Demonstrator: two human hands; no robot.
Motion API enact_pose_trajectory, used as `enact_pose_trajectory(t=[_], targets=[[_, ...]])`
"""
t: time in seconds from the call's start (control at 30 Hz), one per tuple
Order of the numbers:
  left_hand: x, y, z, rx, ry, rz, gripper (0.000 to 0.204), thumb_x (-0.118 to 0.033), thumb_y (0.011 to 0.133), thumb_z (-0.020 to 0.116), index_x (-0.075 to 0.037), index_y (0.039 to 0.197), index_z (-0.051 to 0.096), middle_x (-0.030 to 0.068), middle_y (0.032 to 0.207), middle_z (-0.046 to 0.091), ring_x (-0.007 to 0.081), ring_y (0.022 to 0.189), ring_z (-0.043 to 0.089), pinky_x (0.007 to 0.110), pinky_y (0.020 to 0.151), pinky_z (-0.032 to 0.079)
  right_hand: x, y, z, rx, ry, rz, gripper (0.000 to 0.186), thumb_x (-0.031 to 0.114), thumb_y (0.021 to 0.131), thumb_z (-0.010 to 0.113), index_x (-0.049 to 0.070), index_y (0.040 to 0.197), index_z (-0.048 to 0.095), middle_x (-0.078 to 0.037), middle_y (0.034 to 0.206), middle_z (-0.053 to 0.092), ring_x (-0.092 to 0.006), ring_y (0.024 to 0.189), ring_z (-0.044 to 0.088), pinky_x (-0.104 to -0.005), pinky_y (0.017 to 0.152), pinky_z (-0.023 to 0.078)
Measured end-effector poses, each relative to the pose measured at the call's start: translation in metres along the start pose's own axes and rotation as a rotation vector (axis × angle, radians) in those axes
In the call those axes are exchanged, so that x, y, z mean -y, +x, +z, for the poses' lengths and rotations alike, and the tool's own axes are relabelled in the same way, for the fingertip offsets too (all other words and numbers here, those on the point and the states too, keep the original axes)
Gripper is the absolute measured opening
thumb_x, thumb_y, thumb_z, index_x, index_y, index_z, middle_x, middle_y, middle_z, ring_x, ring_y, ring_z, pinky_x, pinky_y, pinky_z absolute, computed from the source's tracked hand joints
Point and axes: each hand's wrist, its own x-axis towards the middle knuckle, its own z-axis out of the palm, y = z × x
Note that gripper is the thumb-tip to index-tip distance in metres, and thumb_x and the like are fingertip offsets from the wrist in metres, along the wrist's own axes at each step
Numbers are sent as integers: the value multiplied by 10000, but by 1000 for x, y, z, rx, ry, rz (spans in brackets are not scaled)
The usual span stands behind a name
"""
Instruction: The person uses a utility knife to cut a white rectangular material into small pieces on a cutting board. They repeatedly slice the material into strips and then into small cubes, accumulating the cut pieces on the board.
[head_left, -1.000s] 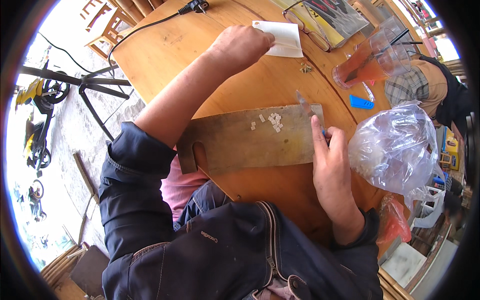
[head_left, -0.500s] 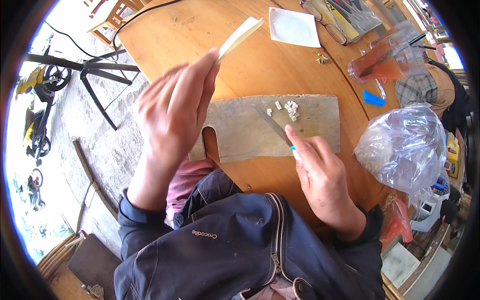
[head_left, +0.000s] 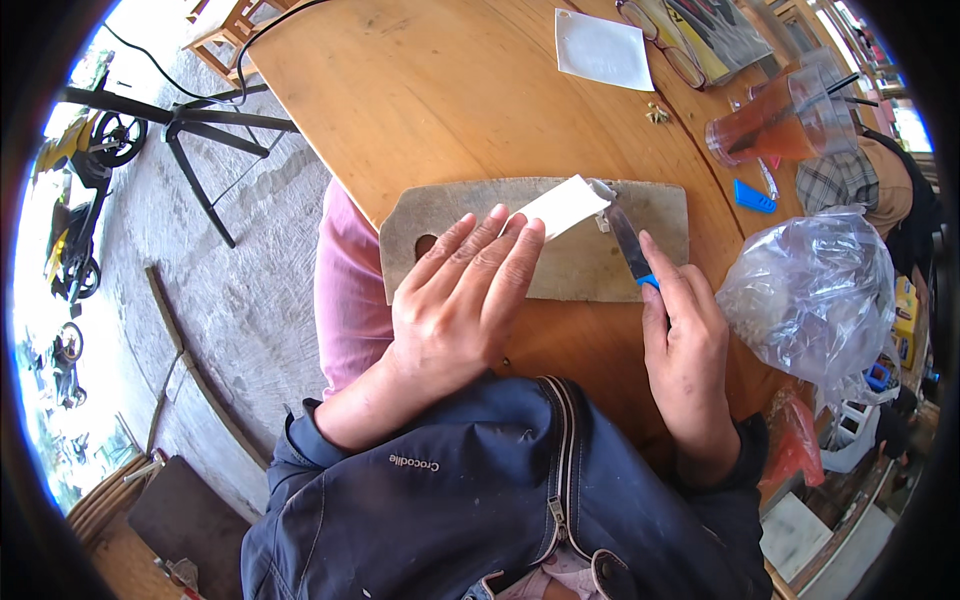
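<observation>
A flat wooden cutting board with a hole near its left end lies in front of me. My left hand is above the board's left half, fingers long and close together, holding a folded strip of white paper; the thumb is hidden. The strip slants up to the right, with its far end low over the board. My right hand grips a knife by its blue handle, forefinger stretched along it. The blade tip meets the paper's far end. Small white cubes show there, partly covered by the paper.
A square white sheet, glasses and a magazine lie at the back. On the right stand cups of reddish drink, beside a blue plastic piece and a clear plastic bag. A black tripod stands left of the table.
My left hand has come down and right, bringing the paper strip from the air to the board beside the cubes. The knife has shifted right, its tip now at the paper.
</observation>
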Motion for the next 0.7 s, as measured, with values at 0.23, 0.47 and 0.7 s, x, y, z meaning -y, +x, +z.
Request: enact_pose_trajectory(t=[0.23,0.47,0.7], targets=[[-4,-10,1,77,-23,2,357,-9,807,744,-27,1164,730,109,1064,757,260,1049,747,395,920,606,-10,4,3,-26,47,2,504,-73,947,602,50,1436,593,-150,885,554,-278,747,572,-390,706,494],[-6,-4,4,178,-71,-102,340,-85,775,795,-71,1108,727,112,1255,660,314,1193,633,450,969,528,-7,8,4,18,110,-30,527,-88,945,587,49,1454,575,-149,871,546,-281,737,566,-396,691,491],[-11,-1,12,279,38,-139,553,-163,809,765,-111,1343,631,90,1360,584,286,1247,556,559,1124,370,-2,8,10,-11,123,-167,562,-97,940,571,18,1486,506,-182,969,597,-335,795,614,-422,745,533]])
